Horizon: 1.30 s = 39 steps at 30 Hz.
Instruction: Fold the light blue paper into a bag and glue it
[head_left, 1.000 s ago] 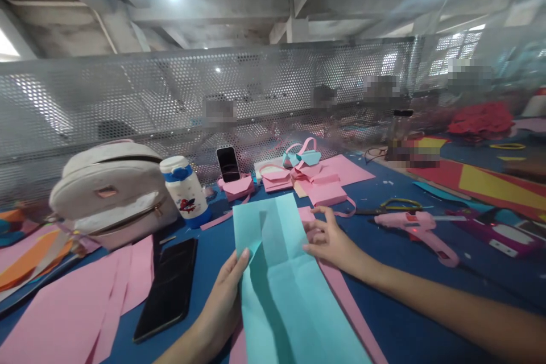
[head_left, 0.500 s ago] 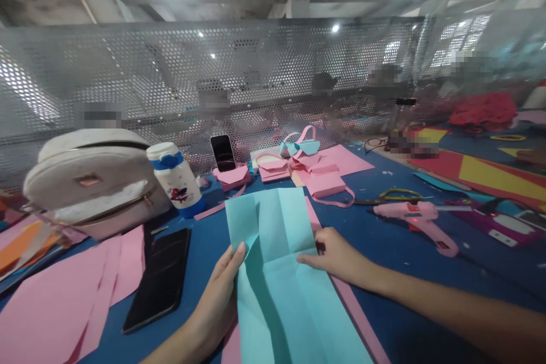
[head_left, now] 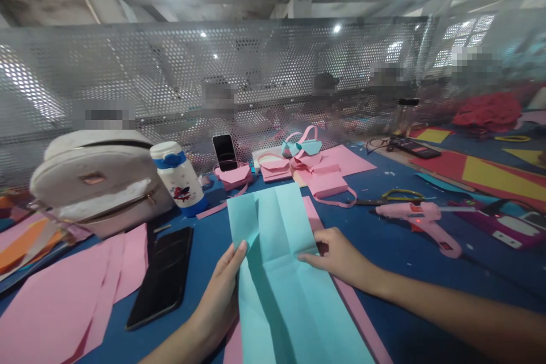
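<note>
A creased sheet of light blue paper (head_left: pixel 294 296) stands tilted up in front of me, with fold lines across and down it. My left hand (head_left: pixel 224 284) grips its left edge, thumb on the front and the fingers mostly hidden behind. On the opposite edge my right hand (head_left: pixel 336 256) pinches the sheet between thumb and curled fingers. Beneath the blue sheet lies pink paper (head_left: pixel 354 307), showing along both sides. Small folded pink paper bags (head_left: pixel 326 183) with strip handles sit beyond the sheet's top edge.
Left of me are a black phone (head_left: pixel 164 278), pink sheets (head_left: pixel 55 296), a white backpack (head_left: pixel 102 182) and a bottle (head_left: pixel 179 182). To the right lie a pink glue gun (head_left: pixel 413 213), yellow-handled scissors (head_left: pixel 401 195) and a purple case (head_left: pixel 507 227). A perforated metal screen (head_left: pixel 264 68) closes the back.
The view has shifted slightly, so most things sit a little further right. Both hands keep their hold on the blue paper, whose top edge tilts a touch differently.
</note>
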{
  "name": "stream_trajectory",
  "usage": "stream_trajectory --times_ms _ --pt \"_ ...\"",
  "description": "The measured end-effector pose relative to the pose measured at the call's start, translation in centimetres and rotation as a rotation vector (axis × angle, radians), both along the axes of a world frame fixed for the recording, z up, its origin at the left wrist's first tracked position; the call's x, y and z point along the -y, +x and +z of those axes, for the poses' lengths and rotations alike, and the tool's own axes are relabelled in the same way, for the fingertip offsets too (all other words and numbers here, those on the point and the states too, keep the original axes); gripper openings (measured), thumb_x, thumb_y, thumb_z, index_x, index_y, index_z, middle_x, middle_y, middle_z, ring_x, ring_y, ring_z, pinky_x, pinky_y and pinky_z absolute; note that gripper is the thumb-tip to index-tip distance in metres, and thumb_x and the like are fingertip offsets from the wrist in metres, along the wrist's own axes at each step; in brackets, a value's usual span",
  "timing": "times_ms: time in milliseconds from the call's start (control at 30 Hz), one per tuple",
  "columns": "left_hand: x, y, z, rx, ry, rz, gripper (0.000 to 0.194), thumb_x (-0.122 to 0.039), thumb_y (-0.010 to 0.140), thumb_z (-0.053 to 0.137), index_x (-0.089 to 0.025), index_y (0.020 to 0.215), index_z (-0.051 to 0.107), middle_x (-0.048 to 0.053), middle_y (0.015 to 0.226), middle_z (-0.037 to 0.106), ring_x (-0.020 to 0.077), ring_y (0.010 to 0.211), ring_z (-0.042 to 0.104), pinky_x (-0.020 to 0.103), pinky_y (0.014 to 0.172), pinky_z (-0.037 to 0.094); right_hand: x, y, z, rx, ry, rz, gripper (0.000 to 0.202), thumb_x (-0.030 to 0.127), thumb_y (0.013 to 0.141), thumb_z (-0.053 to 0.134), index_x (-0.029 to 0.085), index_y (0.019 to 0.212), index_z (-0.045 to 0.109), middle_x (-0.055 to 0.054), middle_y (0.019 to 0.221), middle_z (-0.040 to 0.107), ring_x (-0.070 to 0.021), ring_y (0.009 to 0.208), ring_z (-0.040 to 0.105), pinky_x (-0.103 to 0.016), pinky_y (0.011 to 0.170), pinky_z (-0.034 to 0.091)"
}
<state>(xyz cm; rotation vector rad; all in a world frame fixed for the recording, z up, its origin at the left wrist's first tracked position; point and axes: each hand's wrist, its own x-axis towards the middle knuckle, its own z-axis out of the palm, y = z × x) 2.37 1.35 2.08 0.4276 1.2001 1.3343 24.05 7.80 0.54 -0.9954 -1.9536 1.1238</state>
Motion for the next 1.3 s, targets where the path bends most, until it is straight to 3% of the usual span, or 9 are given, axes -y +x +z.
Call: stream_trajectory --times_ms 200,367,633,767,1000,1300 --pt "0.2 0.3 0.5 -0.018 0.036 -0.041 0.014 -0.023 0.087 0.069 -0.017 0.101 0.068 0.007 0.089 0.077 0.0210 0.072 0.075 0.027 0.064 0.061 -0.1 0.1 -0.2 0.032 0.075 0.002 0.021 0.032 0.081 0.064 0.014 0.073 0.070 -0.002 0.068 0.065 -0.0149 0.061 0.052 -0.025 0.056 0.035" --pt "0.3 0.1 0.0 -0.009 0.116 -0.136 0.026 -0.028 0.083 0.075 -0.016 0.105 0.069 0.009 0.093 0.077 0.0231 0.073 0.075 0.030 0.067 0.061 -0.3 0.1 0.1 0.172 0.236 0.037 0.018 0.025 0.086 0.062 0.015 0.072 0.064 0.001 0.066 0.056 -0.0123 0.059 0.045 -0.024 0.056 0.031" --pt "0.5 0.4 0.1 0.008 0.135 -0.187 0.040 -0.038 0.069 0.085 -0.016 0.099 0.071 0.007 0.088 0.077 0.0256 0.079 0.074 0.029 0.068 0.060 -0.2 0.3 0.9 0.444 0.399 0.087 0.014 0.020 0.088 0.065 0.014 0.075 0.062 -0.003 0.080 0.063 -0.0169 0.074 0.059 -0.025 0.066 0.038" --pt "0.7 0.5 0.2 0.002 0.174 -0.233 0.041 -0.039 0.073 0.083 -0.016 0.105 0.072 0.008 0.087 0.077 0.0249 0.078 0.074 0.029 0.067 0.059 0.0 0.2 1.6 0.581 0.401 0.054 0.018 0.026 0.084 0.070 0.014 0.073 0.064 -0.006 0.081 0.066 -0.0207 0.079 0.063 -0.027 0.067 0.038" --pt "0.9 0.5 0.2 -0.003 0.196 -0.257 0.038 -0.039 0.075 0.081 -0.017 0.105 0.073 0.007 0.090 0.077 0.0247 0.083 0.072 0.028 0.069 0.057 0.3 -0.2 2.0 0.633 0.336 -0.042 0.018 0.032 0.081 0.072 0.015 0.075 0.066 -0.004 0.076 0.067 -0.0207 0.073 0.064 -0.027 0.061 0.033" --pt "0.8 0.5 0.2 -0.009 0.196 -0.267 0.035 -0.040 0.074 0.081 -0.017 0.101 0.074 0.006 0.085 0.076 0.0228 0.079 0.071 0.027 0.069 0.056 0.2 -0.2 1.9 0.621 0.396 0.000 0.014 0.027 0.084 0.070 0.015 0.079 0.066 -0.004 0.084 0.068 -0.0208 0.081 0.065 -0.027 0.065 0.037"
